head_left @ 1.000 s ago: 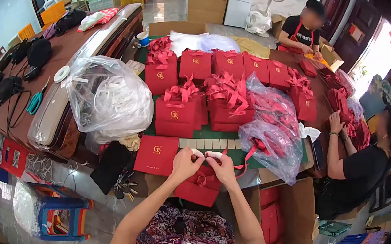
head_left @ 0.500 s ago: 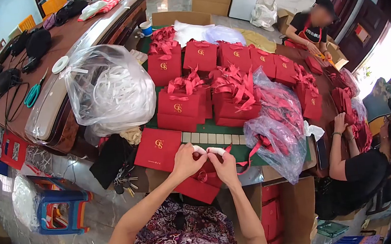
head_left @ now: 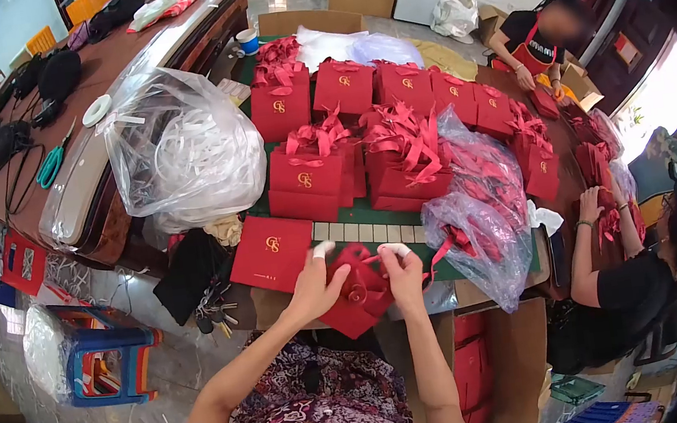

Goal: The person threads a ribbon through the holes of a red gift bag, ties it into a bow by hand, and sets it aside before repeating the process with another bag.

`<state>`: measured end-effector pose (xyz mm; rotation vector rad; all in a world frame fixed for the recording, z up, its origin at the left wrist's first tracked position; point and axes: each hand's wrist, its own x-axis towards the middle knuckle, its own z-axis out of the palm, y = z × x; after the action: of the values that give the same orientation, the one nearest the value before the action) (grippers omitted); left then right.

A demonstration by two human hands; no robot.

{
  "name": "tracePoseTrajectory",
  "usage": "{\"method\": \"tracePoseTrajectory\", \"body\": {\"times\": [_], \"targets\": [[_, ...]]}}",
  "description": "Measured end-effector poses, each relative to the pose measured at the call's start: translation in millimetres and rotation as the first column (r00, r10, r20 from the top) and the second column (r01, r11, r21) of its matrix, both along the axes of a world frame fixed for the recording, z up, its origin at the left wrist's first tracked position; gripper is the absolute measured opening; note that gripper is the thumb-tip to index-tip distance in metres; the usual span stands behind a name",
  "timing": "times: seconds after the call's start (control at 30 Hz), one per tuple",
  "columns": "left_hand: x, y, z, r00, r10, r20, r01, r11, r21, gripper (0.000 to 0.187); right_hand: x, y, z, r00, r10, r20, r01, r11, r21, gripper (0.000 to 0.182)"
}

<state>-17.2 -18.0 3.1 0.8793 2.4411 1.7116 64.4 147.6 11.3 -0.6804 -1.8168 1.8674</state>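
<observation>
In front of me at the table edge is a red paper gift bag point(head_left: 357, 315), tilted, with a ribbon bow or loop at its top. My left hand point(head_left: 319, 288) grips its left side, white tape wrapped round a fingertip. My right hand point(head_left: 402, 278) is closed at the bag's upper right, pinching red ribbon; a white wrap covers a finger there too. Loose ribbon point(head_left: 437, 260) trails off to the right. Just left of the hands a red bag with gold lettering point(head_left: 272, 252) lies flat. Finished-looking upright red bags point(head_left: 305, 183) with ribbon handles stand behind.
A clear plastic bag of white strips point(head_left: 188, 154) stands at left. Ribbons fill another plastic bag point(head_left: 483, 219) at right. Below it, an open carton point(head_left: 514, 367) holds red bags. Two people point(head_left: 533, 40) work along the right side. A blue stool point(head_left: 111, 358) stands at lower left.
My hands have moved apart from their meeting point over the ribbon. The red bag has come up between them and turned. The far person's hands have shifted.
</observation>
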Motion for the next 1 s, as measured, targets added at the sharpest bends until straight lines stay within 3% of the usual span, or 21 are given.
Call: {"method": "tracePoseTrajectory", "body": {"times": [0.03,0.1,0.17,0.23,0.3,0.37,0.47,0.57,0.6,0.63,0.7,0.73,0.77,0.8,0.83,0.87,0.9,0.93,1.0], "targets": [[0.7,-6.9,1.2,1.0,0.001,0.0,-0.001,1.0,-0.001,0.044,0.4,4.0,-2.0,1.0,-0.005,-0.015,0.004,0.998,-0.055,0.016],[3.6,-19.1,8.3,0.901,-0.304,0.309,0.384,0.89,-0.246,0.046,-1.6,7.4,-5.3,1.0,0.013,0.018,-0.014,1.0,0.017,0.018],[10.8,-21.9,12.1,0.912,-0.318,0.261,0.375,0.903,-0.21,0.045,-6.8,10.5,-12.4,1.0,0.022,0.001,-0.022,0.999,0.049,0.018],[14.9,-26.7,21.5,0.913,-0.29,0.287,0.378,0.866,-0.326,0.044,-13.2,17.0,-22.0,0.999,0.031,-0.015,-0.03,0.996,0.078,0.019],[22.3,-36.1,25.9,0.91,-0.302,0.284,0.386,0.865,-0.32,0.045,-20.0,32.3,-21.9,0.995,-0.09,-0.031,0.094,0.984,0.15,0.015],[24.0,-44.0,33.3,0.909,-0.31,0.28,0.392,0.864,-0.316,0.046,-22.0,41.2,-17.4,0.994,-0.11,0.008,0.109,0.993,0.052,0.016],[20.1,-49.9,35.6,0.87,-0.29,0.398,0.44,0.82,-0.365,0.052,-27.1,39.5,-26.0,0.998,-0.062,0.001,0.061,0.99,0.129,0.02],[14.8,-55.1,4.4,0.863,-0.269,0.428,0.392,0.89,-0.231,0.055,-22.1,36.9,-13.9,0.996,-0.001,0.086,-0.008,0.994,0.105,0.024],[9.5,-56.4,-2.3,0.844,-0.311,0.437,0.388,0.917,-0.096,0.053,-20.0,44.6,-26.1,0.998,0.001,0.069,-0.022,0.95,0.312,0.028],[4.9,-57.6,0.1,0.824,-0.357,0.441,0.379,0.925,0.04,0.053,-16.1,33.4,-6.7,0.999,-0.025,0.047,0.024,0.999,0.026,0.028],[-12.8,-53.4,15.5,0.745,-0.328,0.581,0.236,0.944,0.23,0.051,-9.8,29.4,-16.7,0.981,-0.18,-0.071,0.184,0.981,0.058,0.026],[-26.4,-50.3,36.9,0.756,-0.283,0.59,0.195,0.958,0.21,0.05,-4.5,26.2,-17.4,0.982,-0.176,-0.075,0.18,0.982,0.059,0.026],[-47.5,-46.2,35.3,0.856,-0.288,0.43,0.213,0.953,0.213,0.049,1.2,21.6,-15.8,0.983,-0.177,-0.05,0.182,0.972,0.147,0.025],[-58.1,-38.7,61.1,0.878,-0.232,0.418,0.111,0.949,0.295,0.042,5.2,17.1,-15.7,0.983,-0.181,-0.027,0.182,0.955,0.234,0.023],[-80.6,-31.3,62.6,0.922,-0.235,0.307,0.109,0.919,0.378,0.04,8.6,11.5,-18.7,0.984,-0.178,-0.032,0.18,0.955,0.234,0.023],[-106.1,-23.1,47.3,0.988,-0.055,0.143,0.012,0.96,0.28,0.039,11.0,4.6,-21.6,0.988,-0.135,-0.074,0.151,0.945,0.29,0.021],[-115.5,-18.8,78.9,0.986,-0.102,0.133,0.054,0.946,0.321,0.038,8.6,-1.6,-22.2,0.989,-0.089,-0.114,0.124,0.929,0.348,0.02],[-130.7,-14.7,85.0,0.997,-0.041,0.063,0.025,0.973,0.228,0.038,9.9,-12.8,-3.3,0.994,-0.09,-0.062,0.108,0.887,0.448,0.017],[-150.6,-9.7,70.4,1.0,0.017,-0.015,-0.015,0.99,0.138,0.038,6.1,-26.5,3.3,0.998,-0.048,-0.046,0.065,0.85,0.523,0.016]]}}
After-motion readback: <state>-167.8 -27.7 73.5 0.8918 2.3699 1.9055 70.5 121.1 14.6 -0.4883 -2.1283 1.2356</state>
